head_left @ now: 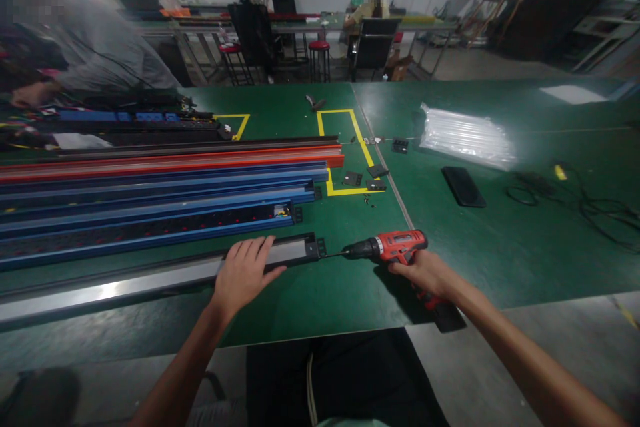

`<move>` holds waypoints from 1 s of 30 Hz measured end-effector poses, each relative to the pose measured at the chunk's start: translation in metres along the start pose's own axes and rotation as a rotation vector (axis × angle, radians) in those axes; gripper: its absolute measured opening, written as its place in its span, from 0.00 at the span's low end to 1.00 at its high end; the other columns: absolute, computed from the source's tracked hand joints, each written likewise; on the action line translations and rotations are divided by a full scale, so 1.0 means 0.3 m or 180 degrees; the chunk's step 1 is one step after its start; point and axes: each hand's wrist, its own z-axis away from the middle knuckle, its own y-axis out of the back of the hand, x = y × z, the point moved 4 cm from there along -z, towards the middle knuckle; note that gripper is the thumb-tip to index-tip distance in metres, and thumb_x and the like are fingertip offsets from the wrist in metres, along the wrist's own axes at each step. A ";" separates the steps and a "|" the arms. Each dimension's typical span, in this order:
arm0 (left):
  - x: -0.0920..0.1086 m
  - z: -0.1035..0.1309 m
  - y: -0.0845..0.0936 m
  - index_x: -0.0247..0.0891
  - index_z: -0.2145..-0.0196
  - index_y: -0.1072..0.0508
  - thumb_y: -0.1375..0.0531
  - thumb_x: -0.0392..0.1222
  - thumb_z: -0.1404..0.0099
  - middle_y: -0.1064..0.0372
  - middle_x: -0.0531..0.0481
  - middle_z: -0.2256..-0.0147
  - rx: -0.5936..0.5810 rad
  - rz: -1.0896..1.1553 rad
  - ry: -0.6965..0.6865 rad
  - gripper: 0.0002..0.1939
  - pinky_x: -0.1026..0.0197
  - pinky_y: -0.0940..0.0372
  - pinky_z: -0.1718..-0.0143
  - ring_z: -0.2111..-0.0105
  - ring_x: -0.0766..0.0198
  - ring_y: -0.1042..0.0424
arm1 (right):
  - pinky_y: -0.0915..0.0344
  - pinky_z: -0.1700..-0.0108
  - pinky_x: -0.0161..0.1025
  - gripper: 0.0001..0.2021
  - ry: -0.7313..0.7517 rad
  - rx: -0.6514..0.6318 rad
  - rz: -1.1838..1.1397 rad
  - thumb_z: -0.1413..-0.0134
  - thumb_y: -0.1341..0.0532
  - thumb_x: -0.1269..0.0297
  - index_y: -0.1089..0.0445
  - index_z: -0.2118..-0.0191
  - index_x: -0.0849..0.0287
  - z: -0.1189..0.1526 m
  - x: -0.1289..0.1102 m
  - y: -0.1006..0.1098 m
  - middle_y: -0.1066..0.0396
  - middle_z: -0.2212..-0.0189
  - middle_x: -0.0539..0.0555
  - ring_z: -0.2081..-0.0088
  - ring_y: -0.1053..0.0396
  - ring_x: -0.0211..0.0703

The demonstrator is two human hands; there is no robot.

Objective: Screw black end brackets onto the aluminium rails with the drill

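My right hand (427, 273) is wrapped around the handle of a red and black cordless drill (400, 242). The drill points left, and its long thin bit (334, 254) meets the black end cap (321, 247) of a long black and silver metal profile (165, 273). Over that profile, near its right end, lies my left hand (247, 273), fingers across the top and thumb along the near side, gripping it. The profile lies flat on the green table (280, 310).
Beyond the profile lie several blue profiles (295, 195) and a red one (280, 159). Small black end caps (353, 178) lie by yellow tape (350, 192). To the right are a black phone (463, 187), plastic-wrapped tubes (465, 135) and a cable (590, 200). A co-worker's sleeve (115, 60) is at left.
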 end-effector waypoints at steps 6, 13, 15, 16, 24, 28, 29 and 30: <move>-0.002 0.002 -0.003 0.32 0.38 0.31 0.51 0.66 0.27 0.27 0.33 0.47 -0.0026 -0.0019 0.0008 0.37 0.45 0.38 0.47 0.49 0.44 0.29 | 0.42 0.77 0.34 0.15 0.0014 -0.0019 0.0012 0.45 0.34 0.53 0.33 0.73 0.57 0.007 -0.007 0.001 0.31 0.78 0.51 0.78 0.37 0.37; -0.001 0.001 -0.003 0.33 0.38 0.31 0.51 0.67 0.27 0.27 0.33 0.47 -0.0035 -0.0039 0.0019 0.36 0.45 0.38 0.47 0.49 0.44 0.29 | 0.42 0.78 0.35 0.15 -0.0050 0.0017 0.0000 0.45 0.34 0.53 0.34 0.73 0.57 0.014 -0.010 0.003 0.31 0.79 0.51 0.79 0.37 0.37; 0.000 0.000 -0.001 0.32 0.38 0.31 0.51 0.67 0.27 0.27 0.33 0.47 -0.0037 -0.0013 0.0021 0.37 0.45 0.38 0.47 0.49 0.44 0.29 | 0.42 0.78 0.35 0.15 -0.0050 0.0019 -0.0007 0.45 0.34 0.53 0.34 0.74 0.57 0.013 -0.009 0.004 0.32 0.79 0.51 0.79 0.38 0.37; 0.000 0.000 0.000 0.32 0.38 0.31 0.51 0.67 0.27 0.27 0.33 0.47 -0.0042 0.0002 0.0022 0.37 0.45 0.38 0.47 0.49 0.44 0.29 | 0.41 0.78 0.35 0.15 -0.0042 0.0022 -0.0013 0.45 0.34 0.53 0.34 0.74 0.57 0.012 -0.008 0.004 0.32 0.79 0.51 0.79 0.38 0.37; 0.001 -0.001 0.004 0.32 0.39 0.31 0.51 0.66 0.27 0.27 0.33 0.47 -0.0040 -0.0053 0.0002 0.36 0.46 0.38 0.47 0.49 0.44 0.29 | 0.39 0.76 0.36 0.14 -0.0050 -0.0038 0.0011 0.44 0.35 0.53 0.32 0.71 0.58 0.008 -0.005 0.003 0.29 0.76 0.53 0.78 0.36 0.38; 0.000 0.000 0.003 0.33 0.39 0.31 0.51 0.66 0.27 0.27 0.34 0.47 -0.0037 -0.0059 0.0010 0.36 0.46 0.38 0.47 0.49 0.45 0.29 | 0.38 0.76 0.36 0.14 -0.0053 -0.0061 -0.0004 0.43 0.35 0.53 0.31 0.71 0.58 0.009 -0.004 0.002 0.29 0.76 0.53 0.78 0.35 0.37; 0.000 0.000 0.003 0.33 0.39 0.31 0.51 0.66 0.27 0.27 0.34 0.47 -0.0040 -0.0054 0.0012 0.36 0.46 0.38 0.47 0.49 0.45 0.29 | 0.39 0.76 0.36 0.15 -0.0059 -0.0046 0.0003 0.43 0.35 0.52 0.32 0.71 0.58 0.009 -0.004 0.002 0.29 0.76 0.53 0.78 0.36 0.37; 0.000 0.000 0.003 0.33 0.39 0.31 0.51 0.66 0.27 0.27 0.33 0.47 -0.0044 -0.0051 0.0010 0.36 0.46 0.38 0.47 0.50 0.45 0.29 | 0.39 0.76 0.36 0.15 -0.0063 -0.0034 0.0013 0.43 0.35 0.52 0.32 0.72 0.58 0.010 -0.004 0.003 0.30 0.77 0.53 0.78 0.36 0.37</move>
